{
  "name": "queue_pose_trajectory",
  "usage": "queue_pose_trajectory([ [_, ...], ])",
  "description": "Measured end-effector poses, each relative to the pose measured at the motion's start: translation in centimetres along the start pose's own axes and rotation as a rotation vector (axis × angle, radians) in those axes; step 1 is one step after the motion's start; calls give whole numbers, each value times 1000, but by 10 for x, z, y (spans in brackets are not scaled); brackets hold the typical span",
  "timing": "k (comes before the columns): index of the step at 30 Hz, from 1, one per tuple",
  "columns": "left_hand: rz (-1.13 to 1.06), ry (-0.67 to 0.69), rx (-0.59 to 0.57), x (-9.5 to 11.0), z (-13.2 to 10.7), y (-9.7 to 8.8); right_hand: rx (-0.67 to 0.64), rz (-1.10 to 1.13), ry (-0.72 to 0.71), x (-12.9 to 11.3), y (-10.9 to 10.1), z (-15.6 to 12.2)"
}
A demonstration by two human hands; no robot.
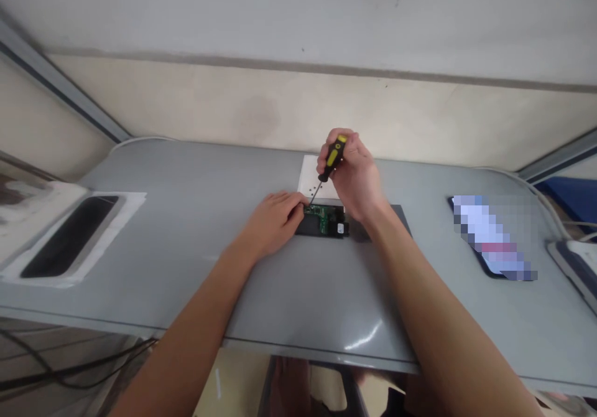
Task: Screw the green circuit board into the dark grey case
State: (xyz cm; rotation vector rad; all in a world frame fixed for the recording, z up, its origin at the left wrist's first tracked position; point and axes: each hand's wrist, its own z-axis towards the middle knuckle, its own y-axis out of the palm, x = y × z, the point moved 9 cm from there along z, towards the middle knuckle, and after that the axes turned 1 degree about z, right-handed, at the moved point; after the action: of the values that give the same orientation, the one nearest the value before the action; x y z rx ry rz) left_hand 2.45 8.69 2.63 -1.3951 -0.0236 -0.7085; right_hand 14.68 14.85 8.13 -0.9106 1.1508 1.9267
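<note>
My right hand is closed round the black and yellow handle of a screwdriver, which tilts down to the left. Its tip meets the upper left part of a green circuit board. That board sits in a flat black case lying on the table. At the case's left end my left hand rests with its fingers bent together, holding that end. Behind the case lies a white sheet with several small dark screws on it. A dark flat panel lies partly hidden under my right wrist.
On the grey table, a phone with a blurred screen lies at the right. A dark oblong panel rests on white paper at the left. A wall runs along the back; cables hang below the left front edge.
</note>
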Motion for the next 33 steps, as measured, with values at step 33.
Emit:
queue_pose_trajectory([
  [33, -7, 21, 6, 2, -1, -1, 56, 18, 3, 0, 3, -7],
])
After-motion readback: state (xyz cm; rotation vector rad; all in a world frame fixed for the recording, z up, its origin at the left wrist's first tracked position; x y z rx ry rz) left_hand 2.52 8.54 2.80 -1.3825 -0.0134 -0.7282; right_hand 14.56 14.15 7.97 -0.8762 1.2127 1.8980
